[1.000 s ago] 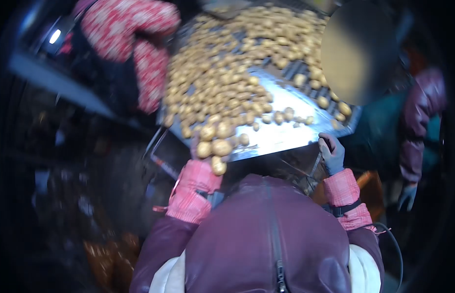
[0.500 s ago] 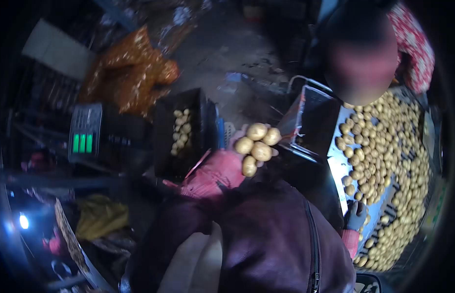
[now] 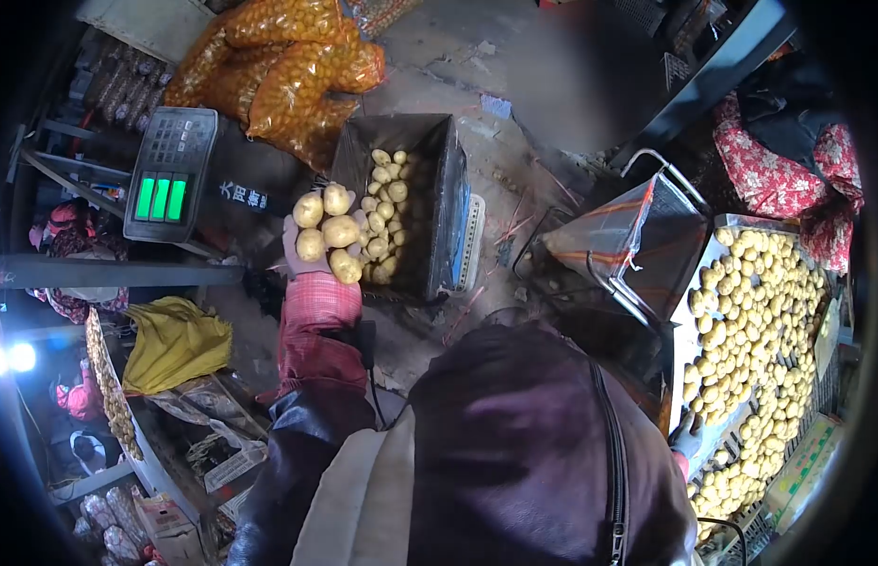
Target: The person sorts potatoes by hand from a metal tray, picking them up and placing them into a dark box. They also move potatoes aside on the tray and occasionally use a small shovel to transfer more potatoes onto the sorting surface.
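Several potatoes [image 3: 340,231] rest on the upturned palm of my left hand [image 3: 294,247], beside the near left rim of a black-lined crate [image 3: 434,141]. More potatoes [image 3: 387,217] lie inside this crate. At the right, my gloved right hand [image 3: 686,439] is at the lower left edge of a sorting table [image 3: 682,349] covered with potatoes [image 3: 741,321]. That hand is small and partly hidden, so its fingers cannot be made out clearly.
A scale display [image 3: 170,174] with green digits stands left of the crate. Orange mesh sacks [image 3: 288,75] of potatoes lie behind it. An open bag on a metal frame [image 3: 637,236] stands beside the table. A person's floral sleeve [image 3: 769,156] shows at upper right.
My left hand has carried its potatoes leftward, from the crate's right side to its left. The view has turned and become sharper. The person at the right has mostly left the picture.
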### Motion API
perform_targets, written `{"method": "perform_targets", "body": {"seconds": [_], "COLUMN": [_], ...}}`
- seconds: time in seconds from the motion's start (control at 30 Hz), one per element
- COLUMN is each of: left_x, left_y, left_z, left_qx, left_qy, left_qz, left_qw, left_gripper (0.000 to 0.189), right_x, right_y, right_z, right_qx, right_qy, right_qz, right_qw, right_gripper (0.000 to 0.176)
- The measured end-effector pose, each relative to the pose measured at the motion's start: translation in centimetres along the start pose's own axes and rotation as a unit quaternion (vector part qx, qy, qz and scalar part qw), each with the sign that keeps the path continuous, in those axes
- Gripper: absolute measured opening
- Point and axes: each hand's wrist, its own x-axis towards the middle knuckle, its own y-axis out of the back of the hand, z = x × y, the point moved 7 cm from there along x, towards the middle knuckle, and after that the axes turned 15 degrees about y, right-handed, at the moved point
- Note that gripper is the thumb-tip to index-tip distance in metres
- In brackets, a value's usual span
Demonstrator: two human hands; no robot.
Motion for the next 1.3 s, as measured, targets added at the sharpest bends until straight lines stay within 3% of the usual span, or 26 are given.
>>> {"method": "perform_targets", "body": {"seconds": [0.07, 0.13, 0.2, 0.27, 0.33, 0.37, 0.4, 0.43, 0.47, 0.6, 0.63, 0.67, 0.73, 0.8, 0.87, 0.93, 1.0, 1.03, 1.1, 1.13, 1.17, 1.2, 1.23, 1.3], "left_x": [1.6, 7.5, 8.8, 12.1, 13.4, 13.9, 12.5, 17.9, 17.2, 16.9, 16.2, 10.9, 7.9, 0.1, -7.1, -15.5, -16.7, -16.9, -16.6, -16.8, -17.1, -17.2, -17.0, -16.8], "left_y": [0.0, 3.7, 2.9, 4.1, 4.4, 4.2, 1.4, 4.8, 2.5, -6.4, -9.9, -17.3, -24.2, -31.0, -34.5, -36.5, -35.9, -35.7, -34.7, -34.7, -34.9, -34.8, -34.9, -35.0], "left_z": [-0.9, -3.6, -4.5, -5.8, -7.0, -7.6, -7.8, -8.7, -8.7, -11.0, -12.9, -14.6, -21.2, -28.2, -35.2, -39.1, -44.7, -46.5, -49.7, -50.3, -50.6, -50.5, -51.2, -51.9], "left_qx": [-0.069, -0.104, -0.082, -0.075, -0.055, -0.047, 0.040, 0.065, 0.116, 0.267, 0.273, 0.344, 0.392, 0.425, 0.489, 0.541, 0.569, 0.610, 0.695, 0.694, 0.697, 0.705, 0.683, 0.659], "left_qy": [0.003, 0.074, 0.083, 0.155, 0.254, 0.296, 0.267, 0.278, 0.240, 0.061, 0.037, 0.009, 0.002, -0.011, -0.196, -0.254, -0.302, -0.296, -0.283, -0.288, -0.289, -0.288, -0.297, -0.304], "left_qz": [0.025, 0.035, 0.132, 0.141, 0.134, 0.155, 0.075, 0.057, 0.108, 0.103, 0.008, -0.068, -0.233, -0.413, -0.540, -0.647, -0.669, -0.658, -0.617, -0.617, -0.615, -0.609, -0.625, -0.642], "left_qw": [0.997, 0.991, 0.984, 0.975, 0.956, 0.941, 0.960, 0.957, 0.958, 0.956, 0.961, 0.936, 0.890, 0.805, 0.656, 0.474, 0.370, 0.327, 0.239, 0.234, 0.229, 0.221, 0.234, 0.247], "left_gripper": [0.028, 0.030, 0.025, 0.044, 0.071, 0.085, 0.080, 0.077, 0.071, 0.052, 0.058, 0.054, 0.044, 0.036, 0.038, 0.037, 0.039, 0.041, 0.047, 0.045, 0.044, 0.043, 0.040, 0.042], "right_x": [0.1, -0.1, -0.5, -1.1, -1.8, -1.7, -1.7, -2.4, -1.7, -1.0, -1.4, -0.9, -1.7, -1.7, -1.6, -1.4, -2.3, -2.8, -3.1, -3.8, -5.5, -6.5, -6.6, -7.2], "right_y": [0.0, -0.3, -0.2, -1.2, -1.1, 0.5, 1.4, 1.8, 2.0, 2.6, 2.6, 3.2, 1.9, 1.8, 1.3, 0.4, 2.1, 3.8, 5.8, 6.3, 8.3, 8.7, 9.3, 7.6], "right_z": [-0.1, -0.5, -0.8, 0.5, 0.6, -5.6, -7.5, -7.0, -7.3, -9.1, -9.2, -10.1, -8.1, -7.7, -7.7, -7.3, -9.1, -10.7, -8.2, -6.9, -6.3, -3.8, -1.9, 2.8], "right_qx": [-0.028, -0.014, -0.003, 0.186, 0.123, 0.048, -0.084, -0.162, -0.151, -0.158, -0.143, -0.130, -0.080, -0.083, -0.102, -0.137, -0.102, -0.144, -0.232, -0.268, -0.286, -0.323, -0.228, -0.160], "right_qy": [0.020, -0.023, -0.070, -0.097, -0.125, -0.155, -0.107, -0.138, -0.118, -0.004, -0.020, -0.041, -0.034, 0.014, 0.036, 0.029, 0.095, 0.127, 0.031, -0.022, 0.005, -0.041, -0.155, -0.168], "right_qz": [0.001, -0.016, 0.013, 0.009, 0.006, -0.031, -0.039, -0.005, -0.044, 0.042, 0.036, 0.029, 0.033, 0.101, 0.076, 0.067, 0.195, 0.191, 0.099, 0.045, 0.135, 0.090, -0.044, -0.076], "right_qw": [0.999, 1.000, 0.997, 0.978, 0.984, 0.986, 0.990, 0.977, 0.980, 0.987, 0.989, 0.990, 0.996, 0.991, 0.991, 0.988, 0.971, 0.963, 0.967, 0.962, 0.949, 0.941, 0.960, 0.970], "right_gripper": [0.024, 0.028, 0.029, 0.029, 0.035, 0.041, 0.047, 0.044, 0.035, 0.025, 0.024, 0.023, 0.023, 0.019, 0.021, 0.021, 0.016, 0.021, 0.029, 0.033, 0.047, 0.063, 0.078, 0.094]}}
